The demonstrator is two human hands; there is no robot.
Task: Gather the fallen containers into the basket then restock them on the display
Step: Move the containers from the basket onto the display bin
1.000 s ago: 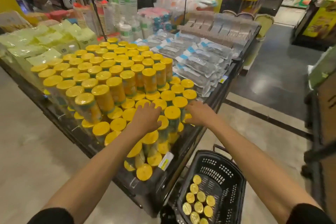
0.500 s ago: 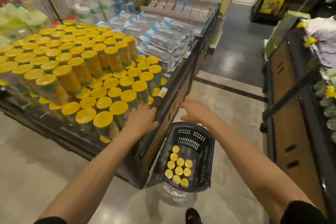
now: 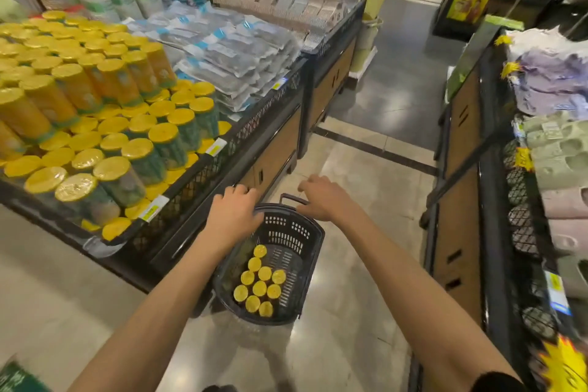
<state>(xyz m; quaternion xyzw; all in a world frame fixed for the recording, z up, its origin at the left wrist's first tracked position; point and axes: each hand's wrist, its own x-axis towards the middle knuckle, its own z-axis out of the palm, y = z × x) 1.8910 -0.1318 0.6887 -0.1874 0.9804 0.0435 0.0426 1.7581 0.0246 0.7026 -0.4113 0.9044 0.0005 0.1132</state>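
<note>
A black plastic basket (image 3: 313, 240) stands on the floor beside the display stand. Inside it several containers with yellow lids (image 3: 259, 285) stand upright. My left hand (image 3: 234, 213) hovers over the basket's far left rim with bent fingers and holds nothing. My right hand (image 3: 323, 197) is just beyond the far rim, fingers apart, with the end of the basket handle (image 3: 291, 198) between thumb and fingers. To the left, the display (image 3: 111, 137) is packed with the same yellow-lidded containers, stacked in tiers.
A black mesh rail (image 3: 254, 134) edges the display stand. Clear packets (image 3: 229, 54) lie further along it. A second stand (image 3: 461, 200) with slippers and folded cloth lines the right side. Tiled aisle floor (image 3: 366, 175) runs between the two.
Both hands have left the containers on the display and come down and right to the basket. The view has swung right and down, so the basket sits in the middle.
</note>
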